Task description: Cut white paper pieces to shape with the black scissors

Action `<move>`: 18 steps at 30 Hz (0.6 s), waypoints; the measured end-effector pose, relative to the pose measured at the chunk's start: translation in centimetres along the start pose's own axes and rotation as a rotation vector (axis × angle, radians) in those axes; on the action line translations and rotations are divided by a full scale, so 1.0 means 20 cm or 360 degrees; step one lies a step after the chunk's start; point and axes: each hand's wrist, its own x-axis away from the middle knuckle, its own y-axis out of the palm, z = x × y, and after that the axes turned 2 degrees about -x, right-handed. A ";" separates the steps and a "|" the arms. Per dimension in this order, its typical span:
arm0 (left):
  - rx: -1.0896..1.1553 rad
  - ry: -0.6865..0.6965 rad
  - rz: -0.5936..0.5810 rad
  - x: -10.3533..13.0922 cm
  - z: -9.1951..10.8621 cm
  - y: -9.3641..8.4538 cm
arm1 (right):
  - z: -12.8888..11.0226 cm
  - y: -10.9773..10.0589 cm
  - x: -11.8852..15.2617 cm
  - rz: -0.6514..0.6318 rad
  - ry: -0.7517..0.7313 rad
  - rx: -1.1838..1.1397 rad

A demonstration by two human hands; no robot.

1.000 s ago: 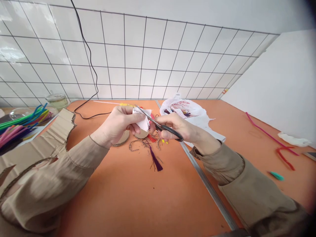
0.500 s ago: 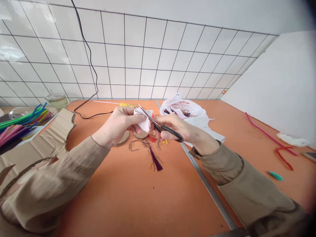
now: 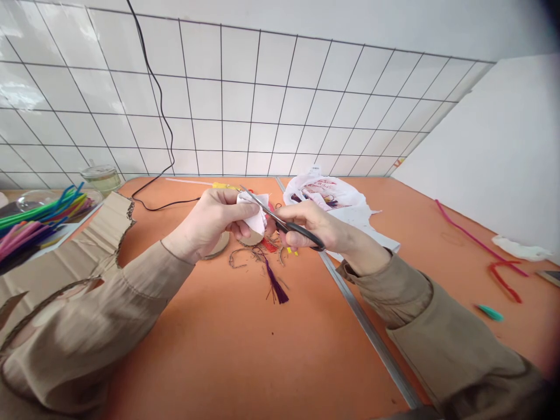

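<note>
My left hand [image 3: 219, 217] pinches a folded white piece of cloth or paper [image 3: 255, 217] above the orange table [image 3: 219, 350]. Black-handled scissors [image 3: 301, 231] are in my right hand [image 3: 312, 224], its fingers wrapped round the handles. The blades point up and left and lie against the right side of the white piece. Just below the hands lie a purple tassel [image 3: 276, 283], round cardboard pieces [image 3: 217, 246], red threads [image 3: 269, 245] and brown scraps [image 3: 237, 258].
Behind my right hand sits a white plastic bag [image 3: 350, 195] with items inside. Cut cardboard [image 3: 102, 233] and colourful pipe cleaners [image 3: 39, 224] lie at the left, near a glass jar [image 3: 101, 178]. A black cable [image 3: 161, 111] hangs down. Red pipe cleaners [image 3: 503, 283] are at the right.
The scissor blades have shifted slightly against the white piece. Otherwise both hands keep nearly the same place.
</note>
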 end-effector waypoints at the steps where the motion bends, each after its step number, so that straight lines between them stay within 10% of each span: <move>1: -0.0010 0.0001 -0.0002 0.00 0.00 0.00 | 0.00 0.00 0.00 0.0005 0.0008 -0.0011; 18: 0.0072 -0.0029 0.0062 0.00 0.02 -0.02 | 0.03 -0.01 0.01 0.0013 -0.0092 -0.0131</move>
